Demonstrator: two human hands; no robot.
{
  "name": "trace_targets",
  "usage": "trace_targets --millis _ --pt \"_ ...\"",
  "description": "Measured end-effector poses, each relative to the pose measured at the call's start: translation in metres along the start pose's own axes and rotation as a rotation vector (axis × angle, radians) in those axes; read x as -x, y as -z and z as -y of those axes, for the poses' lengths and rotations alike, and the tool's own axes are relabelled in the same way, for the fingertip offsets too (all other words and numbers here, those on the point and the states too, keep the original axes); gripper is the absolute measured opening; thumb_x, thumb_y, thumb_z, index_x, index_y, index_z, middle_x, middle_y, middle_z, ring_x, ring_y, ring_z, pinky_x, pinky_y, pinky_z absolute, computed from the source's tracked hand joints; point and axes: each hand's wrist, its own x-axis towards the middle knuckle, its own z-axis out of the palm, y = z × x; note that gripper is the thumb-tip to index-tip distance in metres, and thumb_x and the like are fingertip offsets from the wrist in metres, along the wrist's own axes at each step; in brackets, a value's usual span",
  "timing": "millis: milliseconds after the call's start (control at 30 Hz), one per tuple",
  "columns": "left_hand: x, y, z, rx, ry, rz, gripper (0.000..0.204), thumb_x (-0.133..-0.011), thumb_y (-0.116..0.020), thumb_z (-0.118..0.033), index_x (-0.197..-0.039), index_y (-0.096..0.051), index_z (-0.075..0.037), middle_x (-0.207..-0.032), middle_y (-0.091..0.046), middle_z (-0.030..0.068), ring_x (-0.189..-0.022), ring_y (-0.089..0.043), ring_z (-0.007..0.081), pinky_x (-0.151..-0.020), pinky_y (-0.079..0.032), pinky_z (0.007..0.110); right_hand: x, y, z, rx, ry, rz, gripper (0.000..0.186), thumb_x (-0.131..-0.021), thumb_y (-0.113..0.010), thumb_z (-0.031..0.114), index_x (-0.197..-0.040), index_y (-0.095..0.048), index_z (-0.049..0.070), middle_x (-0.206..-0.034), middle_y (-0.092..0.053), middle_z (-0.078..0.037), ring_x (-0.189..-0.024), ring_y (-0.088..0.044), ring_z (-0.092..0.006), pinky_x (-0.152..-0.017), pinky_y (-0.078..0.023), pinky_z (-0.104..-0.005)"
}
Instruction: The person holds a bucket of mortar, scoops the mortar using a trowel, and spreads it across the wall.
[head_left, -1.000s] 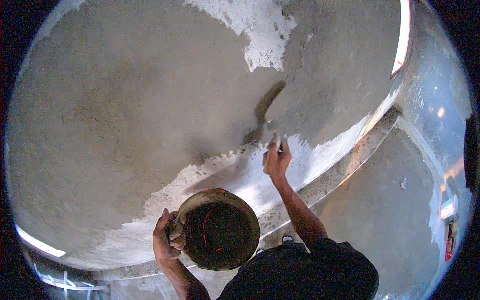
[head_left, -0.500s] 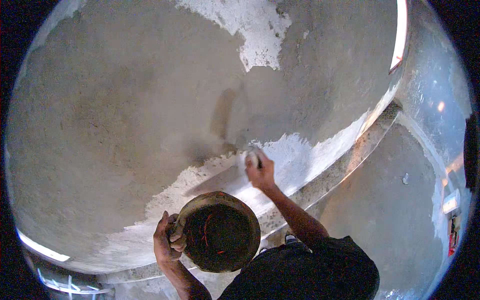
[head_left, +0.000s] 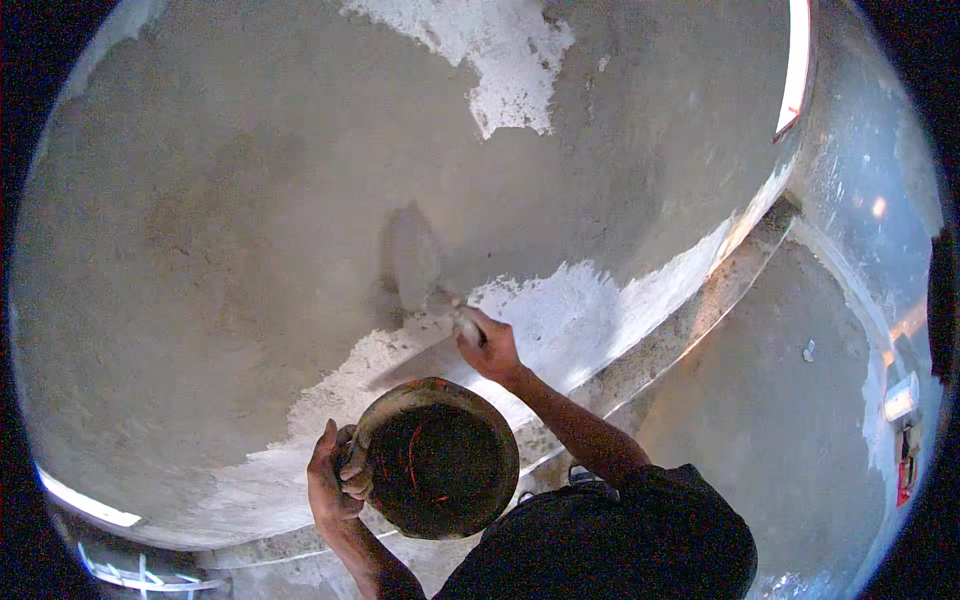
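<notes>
Dark and smeared, a round pan [head_left: 440,470] sits in the left hand [head_left: 336,478], fingers clamped on its handle. Just beyond, the right hand [head_left: 490,348] has its fingers wrapped around a trowel [head_left: 416,265]; its blurred, tapering blade points up and leftward from them, over rough grey plaster [head_left: 260,190], above a flaky whitish strip [head_left: 560,300].

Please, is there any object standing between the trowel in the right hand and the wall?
No, nothing visible stands between them. The right hand holds the trowel, which is blurred, so I cannot tell if it touches the wall. The pan in the left hand is lower in view, apart from the trowel.
</notes>
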Motion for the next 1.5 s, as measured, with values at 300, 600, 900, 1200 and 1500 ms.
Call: trace_targets --millis 300,600,900,1200,1500 --pt "-0.004 0.013 0.004 0.014 0.025 0.098 0.038 -0.091 -0.042 -0.041 -0.079 -0.053 -0.007 -0.044 -0.030 -0.0044 -0.030 -0.019 0.0051 -0.027 -0.014 0.020 -0.011 0.060 -0.014 -0.399 -0.380 -0.388 0.016 -0.090 -0.048 0.017 -0.098 -0.053 0.004 -0.061 -0.046 0.001 -0.040 -0.042 -0.0058 -0.034 -0.036 -0.0233" --pt "-0.009 0.010 0.006 0.017 0.043 0.075 0.038 -0.091 -0.043 -0.040 -0.081 -0.054 -0.005 -0.044 -0.030 -0.0042 -0.030 -0.019 0.0057 -0.028 -0.013 0.020 -0.011 0.007 -0.013 -0.148 -0.086 -0.264 0.015 -0.083 -0.054 0.015 -0.094 -0.055 0.005 -0.055 -0.050 0.002 -0.043 -0.047 -0.0058 -0.037 -0.039 -0.0246" --pt "-0.004 0.005 0.003 0.021 0.012 0.139 0.041 -0.092 -0.040 -0.041 -0.080 -0.052 -0.003 -0.046 -0.033 -0.0037 -0.031 -0.019 0.0039 -0.027 -0.015 0.018 -0.014 0.023 0.007 0.001 0.019 -0.165 0.018 -0.081 -0.059 0.013 -0.096 -0.055 0.003 -0.065 -0.057 -0.004 -0.053 -0.053 -0.0098 -0.049 -0.045 -0.0261" --pt "-0.002 0.008 0.005 0.038 0.017 0.147 0.045 -0.093 -0.038 -0.042 -0.079 -0.051 -0.001 -0.057 -0.047 0.0030 -0.033 -0.022 0.0016 -0.026 -0.016 0.015 -0.064 0.063 -0.009 -0.296 -0.202 -0.480 0.013 -0.087 -0.055 0.020 -0.086 -0.055 0.007 -0.059 -0.051 0.001 -0.043 -0.048 -0.0076 -0.036 -0.039 -0.0248" --pt "-0.002 0.007 0.006 -0.018 0.020 0.068 0.038 -0.092 -0.040 -0.041 -0.079 -0.052 -0.007 -0.045 -0.029 -0.0049 -0.031 -0.019 0.0056 -0.028 -0.013 0.021 -0.043 0.010 0.053 0.020 0.108 -0.067 0.016 -0.083 -0.055 0.014 -0.095 -0.057 0.004 -0.061 -0.055 -0.004 -0.047 -0.049 -0.0061 -0.042 -0.040 -0.0232"
